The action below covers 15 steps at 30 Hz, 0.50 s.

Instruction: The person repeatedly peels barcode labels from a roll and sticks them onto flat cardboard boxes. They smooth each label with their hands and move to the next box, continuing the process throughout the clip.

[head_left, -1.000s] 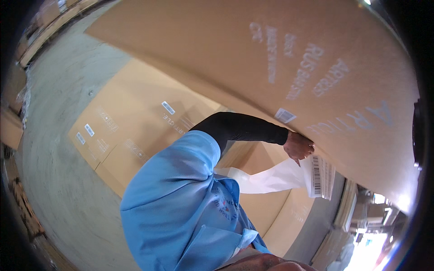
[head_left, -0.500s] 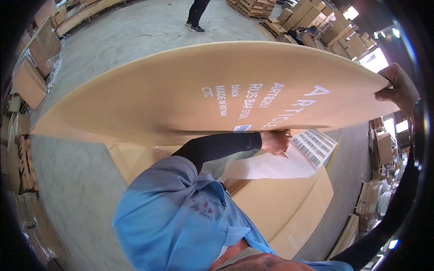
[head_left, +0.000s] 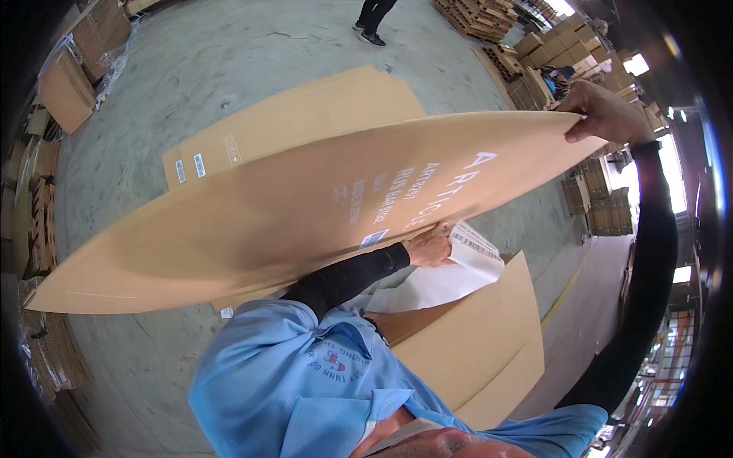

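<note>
A large flattened brown carton point(head_left: 267, 198) with white print and a small label is held up, tilted, across the view. My right hand point(head_left: 603, 114) grips its upper right edge, thumb on the near face and fingers over the far side. Low against the near face is my left hand point(head_left: 430, 246), closed on a curled white label sheet point(head_left: 447, 281) printed with rows of barcodes. Some of its fingertips are hidden between the sheet and the carton. Beneath the label sheet lies more folded cardboard point(head_left: 466, 343), partly covered by my left arm and shirt.
Beyond the held carton, another flat carton point(head_left: 305, 114) with small labels lies low down. A person's legs point(head_left: 372, 19) stand farther off on the concrete floor. Wooden pallets point(head_left: 477, 17) and stacked boxes point(head_left: 569, 46) are at the far right; wrapped cardboard point(head_left: 67, 91) leans at the left.
The held carton has tilted: its left end is lower and its right end higher, with my right hand. The flat carton behind it now shows. My left hand and the label sheet have shifted slightly left.
</note>
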Each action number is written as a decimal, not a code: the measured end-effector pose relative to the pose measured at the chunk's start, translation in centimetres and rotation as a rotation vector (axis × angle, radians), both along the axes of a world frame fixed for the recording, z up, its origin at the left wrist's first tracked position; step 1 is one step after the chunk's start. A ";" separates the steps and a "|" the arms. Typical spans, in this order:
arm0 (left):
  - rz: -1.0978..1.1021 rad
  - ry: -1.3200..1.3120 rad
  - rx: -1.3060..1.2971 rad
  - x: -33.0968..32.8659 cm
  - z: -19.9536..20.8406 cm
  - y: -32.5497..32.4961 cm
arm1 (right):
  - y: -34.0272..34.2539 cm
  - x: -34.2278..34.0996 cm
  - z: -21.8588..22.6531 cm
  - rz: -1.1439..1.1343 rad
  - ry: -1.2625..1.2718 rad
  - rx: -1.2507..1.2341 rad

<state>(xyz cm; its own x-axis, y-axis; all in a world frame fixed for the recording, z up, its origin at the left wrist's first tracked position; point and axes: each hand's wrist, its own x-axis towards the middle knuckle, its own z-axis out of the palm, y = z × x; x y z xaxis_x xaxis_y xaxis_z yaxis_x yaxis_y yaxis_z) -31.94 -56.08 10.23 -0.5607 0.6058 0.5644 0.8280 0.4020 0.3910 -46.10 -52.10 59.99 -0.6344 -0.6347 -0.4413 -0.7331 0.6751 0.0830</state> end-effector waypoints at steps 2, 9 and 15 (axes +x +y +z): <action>0.054 -0.055 -0.059 -0.5 -2.1 1.3 | 1.7 -1.7 -3.2 0.066 0.002 0.009; 0.274 -0.170 -0.149 0.8 -9.6 2.5 | 3.7 -10.0 -19.5 0.160 0.174 -0.056; 0.215 -0.352 -0.283 3.8 -20.0 7.6 | 2.7 -12.3 -34.1 0.204 0.534 -0.467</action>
<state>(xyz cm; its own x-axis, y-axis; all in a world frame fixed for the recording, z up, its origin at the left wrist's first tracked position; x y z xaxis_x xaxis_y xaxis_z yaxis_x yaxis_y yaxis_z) -28.15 -48.48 -9.79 -0.8170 0.5572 0.1485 0.5516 0.6800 0.4831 -58.41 -49.44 25.89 -0.5364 -0.8092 0.2395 -0.7879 0.5819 0.2016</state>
